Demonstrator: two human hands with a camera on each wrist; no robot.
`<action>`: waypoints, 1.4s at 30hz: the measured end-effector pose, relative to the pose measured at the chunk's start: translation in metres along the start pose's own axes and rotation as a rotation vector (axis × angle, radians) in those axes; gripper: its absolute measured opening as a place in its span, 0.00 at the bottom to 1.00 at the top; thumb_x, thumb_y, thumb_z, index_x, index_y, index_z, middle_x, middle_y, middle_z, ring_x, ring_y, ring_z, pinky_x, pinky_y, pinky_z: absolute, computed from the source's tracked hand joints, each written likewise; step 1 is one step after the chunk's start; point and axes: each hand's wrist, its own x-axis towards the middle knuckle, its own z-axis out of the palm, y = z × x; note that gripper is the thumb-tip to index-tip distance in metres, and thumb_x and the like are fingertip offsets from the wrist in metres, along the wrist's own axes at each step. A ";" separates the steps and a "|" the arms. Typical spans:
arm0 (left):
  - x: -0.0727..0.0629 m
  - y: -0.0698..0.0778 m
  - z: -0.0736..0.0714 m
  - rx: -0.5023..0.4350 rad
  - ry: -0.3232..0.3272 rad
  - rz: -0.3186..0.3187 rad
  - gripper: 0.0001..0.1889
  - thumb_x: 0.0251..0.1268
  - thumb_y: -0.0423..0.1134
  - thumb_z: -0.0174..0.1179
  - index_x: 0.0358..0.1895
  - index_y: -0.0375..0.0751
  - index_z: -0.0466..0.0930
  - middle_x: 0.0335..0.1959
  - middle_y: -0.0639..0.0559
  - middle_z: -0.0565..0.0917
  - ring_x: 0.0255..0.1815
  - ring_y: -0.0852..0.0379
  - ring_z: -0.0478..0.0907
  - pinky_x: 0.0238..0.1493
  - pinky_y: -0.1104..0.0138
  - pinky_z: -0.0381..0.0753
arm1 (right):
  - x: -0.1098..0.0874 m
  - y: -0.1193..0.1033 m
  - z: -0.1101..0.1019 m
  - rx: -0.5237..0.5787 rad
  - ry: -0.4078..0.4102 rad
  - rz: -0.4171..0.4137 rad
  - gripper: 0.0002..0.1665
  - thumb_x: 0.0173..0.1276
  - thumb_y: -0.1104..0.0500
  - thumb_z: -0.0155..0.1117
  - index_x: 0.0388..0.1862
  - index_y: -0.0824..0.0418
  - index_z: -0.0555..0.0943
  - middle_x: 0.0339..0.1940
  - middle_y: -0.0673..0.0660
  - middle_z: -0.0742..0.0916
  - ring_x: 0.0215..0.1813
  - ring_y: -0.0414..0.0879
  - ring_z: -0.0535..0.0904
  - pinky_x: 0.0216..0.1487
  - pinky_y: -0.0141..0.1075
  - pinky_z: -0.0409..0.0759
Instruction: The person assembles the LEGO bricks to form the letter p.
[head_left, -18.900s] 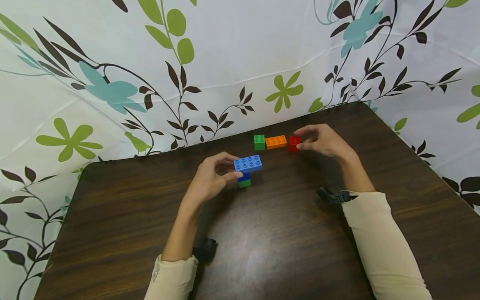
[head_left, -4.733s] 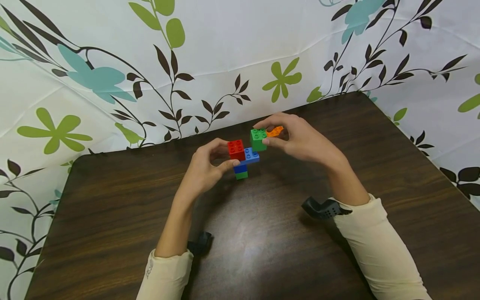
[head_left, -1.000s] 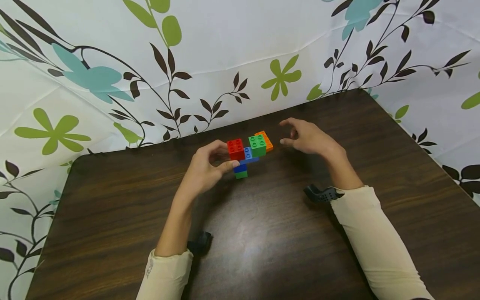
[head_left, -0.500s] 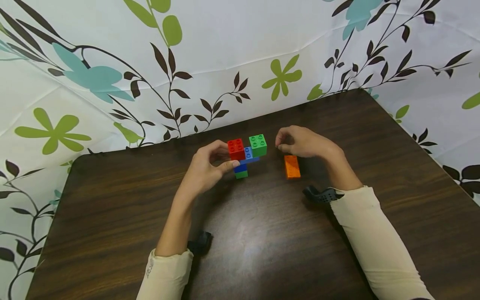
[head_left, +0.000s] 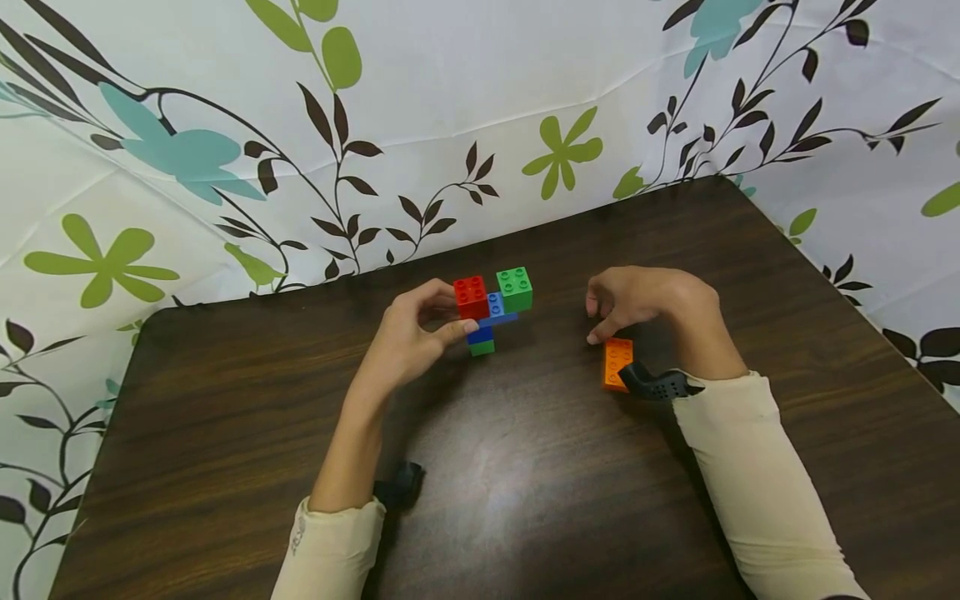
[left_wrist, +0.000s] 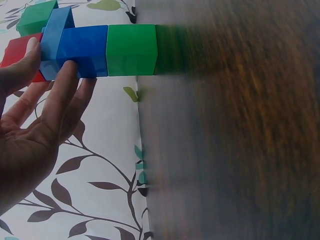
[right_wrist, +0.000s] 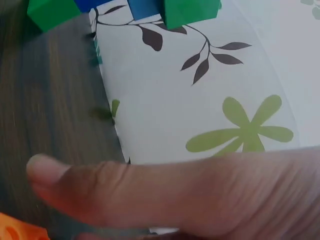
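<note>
My left hand point(head_left: 408, 346) grips a toy brick stack at its left side, with the thumb across the long light blue brick point(head_left: 497, 308). A red brick point(head_left: 470, 297) and a green brick point(head_left: 514, 289) sit on that brick's two ends. Under it come a dark blue brick point(left_wrist: 85, 51) and a green bottom brick point(left_wrist: 132, 50). To the right, my right hand point(head_left: 645, 296) is over the table with loosely bent fingers and nothing between them. An orange brick point(head_left: 618, 364) lies just below its thumb, studs up, one end overlapped by the wrist camera.
The dark wooden table point(head_left: 247, 433) reaches back to a white curtain point(head_left: 450, 100) printed with leaves and flowers. A black wrist camera point(head_left: 660, 383) juts from the right wrist, another wrist camera point(head_left: 401, 485) from the left.
The orange brick, earlier behind the stack's upper green brick, has shifted right and toward the front edge. My right hand has moved right and nearer. My left hand keeps its hold on the stack.
</note>
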 end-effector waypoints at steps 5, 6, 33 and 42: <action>0.000 0.001 -0.001 0.000 0.000 -0.008 0.16 0.67 0.31 0.74 0.55 0.36 0.83 0.54 0.39 0.91 0.58 0.42 0.89 0.68 0.50 0.85 | -0.004 0.003 0.001 0.013 -0.043 0.133 0.30 0.66 0.42 0.81 0.50 0.63 0.80 0.44 0.59 0.82 0.46 0.55 0.80 0.44 0.46 0.88; 0.000 0.001 -0.001 -0.001 -0.001 -0.010 0.16 0.67 0.31 0.74 0.55 0.36 0.83 0.54 0.39 0.90 0.58 0.42 0.89 0.68 0.50 0.85 | -0.004 0.004 0.001 0.021 -0.052 0.159 0.33 0.66 0.40 0.80 0.51 0.64 0.81 0.44 0.60 0.83 0.46 0.56 0.82 0.45 0.47 0.90; 0.000 0.001 -0.001 0.013 -0.016 -0.031 0.16 0.69 0.33 0.73 0.56 0.38 0.83 0.56 0.40 0.90 0.60 0.42 0.88 0.69 0.48 0.84 | 0.008 0.011 -0.001 0.217 -0.009 -0.119 0.11 0.82 0.56 0.63 0.50 0.64 0.79 0.49 0.61 0.85 0.43 0.51 0.80 0.40 0.40 0.86; -0.001 0.001 -0.001 0.014 -0.021 -0.037 0.16 0.69 0.33 0.73 0.56 0.38 0.82 0.56 0.40 0.90 0.61 0.42 0.88 0.70 0.49 0.84 | 0.010 0.011 -0.004 0.293 0.155 -0.187 0.12 0.85 0.57 0.59 0.57 0.63 0.81 0.43 0.60 0.82 0.36 0.53 0.78 0.36 0.40 0.83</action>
